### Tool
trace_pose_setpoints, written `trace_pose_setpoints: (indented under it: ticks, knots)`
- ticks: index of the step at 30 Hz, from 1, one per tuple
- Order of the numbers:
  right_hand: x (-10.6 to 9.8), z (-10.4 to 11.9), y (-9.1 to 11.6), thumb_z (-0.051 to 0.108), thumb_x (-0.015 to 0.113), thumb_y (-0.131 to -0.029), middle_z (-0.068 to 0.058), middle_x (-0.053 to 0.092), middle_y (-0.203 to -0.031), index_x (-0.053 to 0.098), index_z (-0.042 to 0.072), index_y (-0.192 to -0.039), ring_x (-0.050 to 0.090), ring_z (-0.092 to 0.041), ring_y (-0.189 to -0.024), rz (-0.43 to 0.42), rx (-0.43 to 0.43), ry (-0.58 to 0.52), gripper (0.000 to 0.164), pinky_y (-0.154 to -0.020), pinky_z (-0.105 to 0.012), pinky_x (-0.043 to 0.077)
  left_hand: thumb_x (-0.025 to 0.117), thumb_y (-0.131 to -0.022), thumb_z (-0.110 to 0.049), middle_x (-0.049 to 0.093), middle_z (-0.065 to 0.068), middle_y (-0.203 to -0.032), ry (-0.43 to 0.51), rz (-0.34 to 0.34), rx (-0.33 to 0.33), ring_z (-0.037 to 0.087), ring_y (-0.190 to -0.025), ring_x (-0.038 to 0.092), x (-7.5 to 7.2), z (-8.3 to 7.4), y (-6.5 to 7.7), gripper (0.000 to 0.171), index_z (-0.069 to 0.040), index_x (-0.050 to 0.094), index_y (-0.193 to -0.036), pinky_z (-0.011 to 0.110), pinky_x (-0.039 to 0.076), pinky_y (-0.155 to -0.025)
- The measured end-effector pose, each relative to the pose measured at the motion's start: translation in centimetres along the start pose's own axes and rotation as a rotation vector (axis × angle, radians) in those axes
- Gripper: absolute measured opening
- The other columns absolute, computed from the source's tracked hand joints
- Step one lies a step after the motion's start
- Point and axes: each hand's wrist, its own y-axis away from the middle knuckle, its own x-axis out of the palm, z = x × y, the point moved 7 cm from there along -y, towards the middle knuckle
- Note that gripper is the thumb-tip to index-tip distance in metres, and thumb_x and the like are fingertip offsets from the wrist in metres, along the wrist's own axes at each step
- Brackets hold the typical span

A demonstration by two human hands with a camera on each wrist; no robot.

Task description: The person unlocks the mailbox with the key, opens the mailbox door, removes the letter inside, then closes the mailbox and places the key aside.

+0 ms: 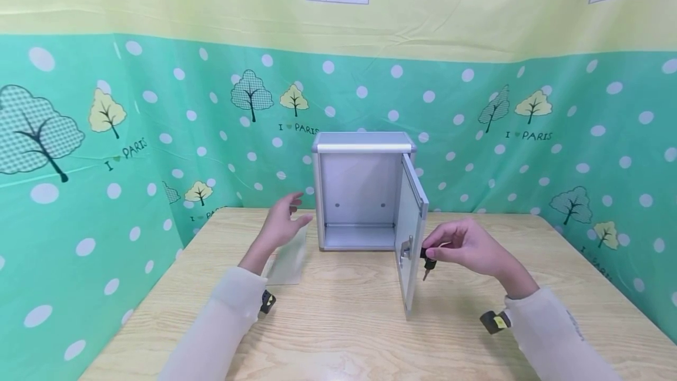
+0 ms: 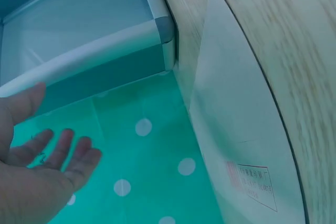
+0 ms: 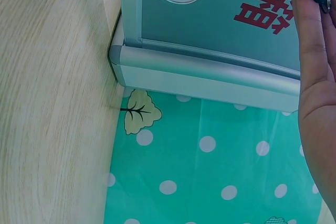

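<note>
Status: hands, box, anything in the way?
Left hand empty, near box. Right hand pinches key beside door, which stands open. Paper lies left of box, clear of door.

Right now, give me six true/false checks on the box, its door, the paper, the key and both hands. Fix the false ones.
1. The door of the box stands open. True.
2. The box lies on its back. False: it stands upright on the table.
3. The left hand, near the paper, holds nothing. True.
4. The right hand holds a key at the door's outer side. True.
5. The paper is inside the box. False: it lies on the table, outside the box.
6. The door's outer face is blank. False: it bears red characters.
</note>
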Motion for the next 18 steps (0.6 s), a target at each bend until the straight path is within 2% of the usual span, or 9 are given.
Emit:
trace_pose_setpoints:
  ticks: [6,18]
  knots:
    - [0.0,0.0,0.0,-0.007,0.07,-0.092,-0.01,0.076,-0.097,0.075,0.003,-0.103,0.073,-0.015,-0.083,-0.005,0.001,-0.001,0.016,-0.069,-0.032,0.062,0.075,-0.094,-0.015,0.053,0.02,-0.144,0.052,-0.014,0.057,0.038,-0.133,0.051,0.4,-0.7,0.0,0.07,-0.008,0.041,-0.154,0.047,0.041,-0.115]
    - [0.0,0.0,0.0,-0.007,0.071,-0.092,-0.011,0.076,-0.097,0.075,0.003,-0.103,0.073,-0.016,-0.083,-0.003,0.003,-0.01,0.016,-0.07,-0.034,0.063,0.076,-0.091,-0.005,0.057,0.019,-0.137,0.125,-0.099,0.158,0.035,-0.127,0.056,0.7,-1.6,0.0,0.066,-0.003,0.045,-0.149,0.042,0.045,-0.113]
